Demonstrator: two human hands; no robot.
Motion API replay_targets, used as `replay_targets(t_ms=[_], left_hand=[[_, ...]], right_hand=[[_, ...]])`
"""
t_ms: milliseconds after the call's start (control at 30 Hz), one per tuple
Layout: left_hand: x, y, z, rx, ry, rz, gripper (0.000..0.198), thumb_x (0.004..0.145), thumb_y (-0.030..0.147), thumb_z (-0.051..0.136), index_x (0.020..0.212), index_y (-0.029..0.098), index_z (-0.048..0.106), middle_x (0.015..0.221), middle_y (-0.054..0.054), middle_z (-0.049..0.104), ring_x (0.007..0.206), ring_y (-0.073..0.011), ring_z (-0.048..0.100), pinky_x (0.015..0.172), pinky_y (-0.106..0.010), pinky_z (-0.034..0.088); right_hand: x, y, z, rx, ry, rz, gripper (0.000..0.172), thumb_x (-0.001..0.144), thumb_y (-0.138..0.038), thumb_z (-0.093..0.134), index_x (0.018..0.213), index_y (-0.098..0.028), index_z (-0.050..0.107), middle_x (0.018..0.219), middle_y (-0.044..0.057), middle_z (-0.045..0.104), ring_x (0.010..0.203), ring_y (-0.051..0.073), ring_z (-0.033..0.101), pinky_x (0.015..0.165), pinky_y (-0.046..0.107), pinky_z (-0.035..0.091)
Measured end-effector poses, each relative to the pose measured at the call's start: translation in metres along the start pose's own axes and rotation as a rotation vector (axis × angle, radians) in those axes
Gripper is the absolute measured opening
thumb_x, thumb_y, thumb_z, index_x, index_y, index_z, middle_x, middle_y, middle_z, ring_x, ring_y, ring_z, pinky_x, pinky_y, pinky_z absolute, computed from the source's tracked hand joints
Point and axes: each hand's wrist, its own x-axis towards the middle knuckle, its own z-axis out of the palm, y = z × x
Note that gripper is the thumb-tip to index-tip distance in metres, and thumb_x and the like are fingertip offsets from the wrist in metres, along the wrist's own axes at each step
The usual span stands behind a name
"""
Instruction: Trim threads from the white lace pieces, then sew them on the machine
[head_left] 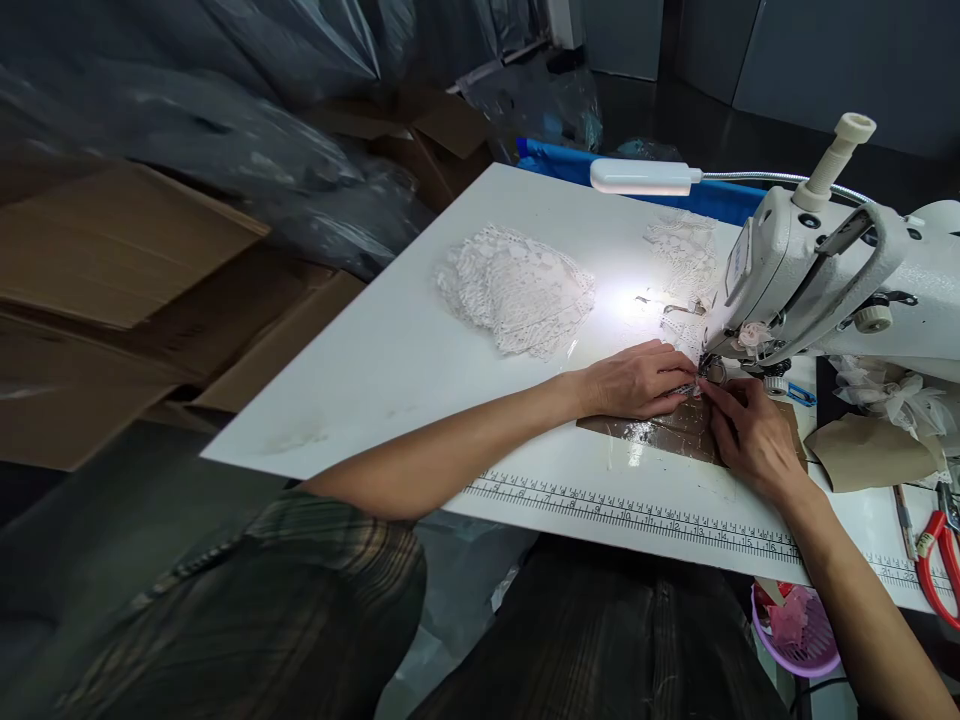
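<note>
At the needle of the white sewing machine (750, 270), a small piece of lace (685, 390) shows between my two hands. My left hand (641, 382) rests on the table left of the presser foot, its fingers bent together over the lace. On the near right side of the needle, my right hand (757, 435) pinches the lace edge between thumb and index finger. Much of the piece is hidden under the fingers. More white lace (682, 250) lies behind the needle, beside the machine head. A shiny brown sheet (675, 436) lies flat beneath both hands.
A pile of white lace pieces (517, 290) lies left on the table. A lamp (645, 177) lights the needle area. Red-handled cutters (930, 560) and a brown scrap (870, 450) lie right. A purple basket (802, 640) sits below the edge; cardboard boxes (112, 270) stand left.
</note>
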Motion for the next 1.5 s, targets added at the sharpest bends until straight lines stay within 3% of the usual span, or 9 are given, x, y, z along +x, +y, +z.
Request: replay_targets(t_ms=[133, 367, 567, 767, 867, 1067, 1233, 1333, 1500], left_hand=[[0.001, 0.001, -0.002, 0.039, 0.025, 0.010, 0.021, 0.097, 0.022, 0.048, 0.102, 0.013, 0.067, 0.108, -0.014, 0.072, 0.092, -0.0189, 0.067, 0.079, -0.036, 0.053], [0.001, 0.002, -0.016, -0.046, -0.082, 0.081, 0.020, 0.093, 0.012, 0.049, 0.089, 0.015, 0.069, 0.091, -0.009, 0.072, 0.079, -0.0164, 0.063, 0.073, -0.032, 0.051], [0.004, 0.000, -0.016, -0.117, -0.250, 0.006, 0.037, 0.095, 0.003, 0.039, 0.099, 0.018, 0.072, 0.116, -0.012, 0.070, 0.099, -0.0183, 0.064, 0.081, -0.033, 0.056], [0.010, -0.006, -0.008, -0.207, -0.123, 0.024, 0.027, 0.089, 0.005, 0.054, 0.106, 0.014, 0.073, 0.113, -0.015, 0.073, 0.098, -0.0197, 0.066, 0.083, -0.034, 0.057], [0.016, -0.003, -0.003, -0.296, -0.034, -0.106, 0.015, 0.085, 0.016, 0.066, 0.098, 0.011, 0.072, 0.099, -0.013, 0.075, 0.091, -0.0188, 0.068, 0.079, -0.031, 0.057], [0.027, 0.000, -0.002, -0.513, 0.014, -0.549, 0.016, 0.082, 0.020, 0.071, 0.096, 0.014, 0.063, 0.085, -0.003, 0.075, 0.074, -0.0126, 0.069, 0.066, -0.023, 0.054], [0.027, -0.009, -0.003, -0.850, -0.032, -0.648, 0.030, 0.080, 0.017, 0.070, 0.106, 0.015, 0.054, 0.082, -0.004, 0.075, 0.077, -0.0144, 0.071, 0.070, -0.026, 0.054], [0.027, -0.016, -0.004, -1.010, -0.059, -0.729, 0.032, 0.078, 0.022, 0.072, 0.103, 0.014, 0.054, 0.079, -0.004, 0.073, 0.079, -0.0159, 0.071, 0.075, -0.030, 0.052], [0.028, -0.021, -0.006, -1.132, -0.095, -0.818, 0.043, 0.072, 0.024, 0.075, 0.108, 0.011, 0.055, 0.079, -0.004, 0.071, 0.083, -0.0188, 0.068, 0.082, -0.035, 0.049]], right_hand=[[0.001, 0.000, -0.003, 0.030, -0.012, -0.012, 0.040, 0.094, -0.027, 0.045, 0.127, -0.026, 0.067, 0.107, 0.011, 0.060, 0.087, 0.022, 0.059, 0.074, 0.036, 0.054], [0.003, 0.041, -0.022, -0.078, 0.259, 0.154, 0.035, 0.091, -0.030, 0.044, 0.112, -0.016, 0.069, 0.107, 0.016, 0.060, 0.099, 0.028, 0.058, 0.084, 0.042, 0.051], [0.007, 0.070, -0.022, -0.259, 0.097, 0.097, 0.028, 0.089, -0.027, 0.043, 0.094, -0.014, 0.068, 0.088, 0.015, 0.061, 0.086, 0.029, 0.056, 0.076, 0.042, 0.050], [-0.002, 0.058, -0.039, -0.287, 0.211, -0.020, 0.027, 0.092, -0.029, 0.038, 0.075, -0.019, 0.056, 0.079, 0.012, 0.058, 0.076, 0.025, 0.056, 0.068, 0.036, 0.047], [-0.012, 0.041, -0.046, -0.142, 0.224, -0.011, 0.029, 0.095, -0.033, 0.036, 0.070, -0.023, 0.048, 0.069, 0.006, 0.055, 0.065, 0.020, 0.055, 0.062, 0.031, 0.046], [-0.019, 0.004, -0.032, 0.149, -0.036, 0.096, 0.027, 0.096, -0.042, 0.036, 0.094, -0.020, 0.052, 0.075, 0.006, 0.068, 0.056, 0.019, 0.060, 0.054, 0.030, 0.045], [-0.001, -0.005, -0.019, 0.014, -0.020, 0.085, 0.034, 0.096, -0.042, 0.036, 0.097, -0.017, 0.058, 0.074, 0.008, 0.070, 0.064, 0.022, 0.064, 0.059, 0.030, 0.043], [0.013, -0.007, -0.011, -0.165, -0.028, 0.119, 0.044, 0.100, -0.041, 0.028, 0.087, -0.016, 0.061, 0.068, 0.008, 0.067, 0.054, 0.018, 0.057, 0.053, 0.027, 0.029], [0.027, -0.008, -0.002, -0.338, -0.093, 0.250, 0.034, 0.100, -0.041, 0.042, 0.102, -0.015, 0.064, 0.079, 0.007, 0.069, 0.049, 0.011, 0.045, 0.053, 0.026, 0.014]])
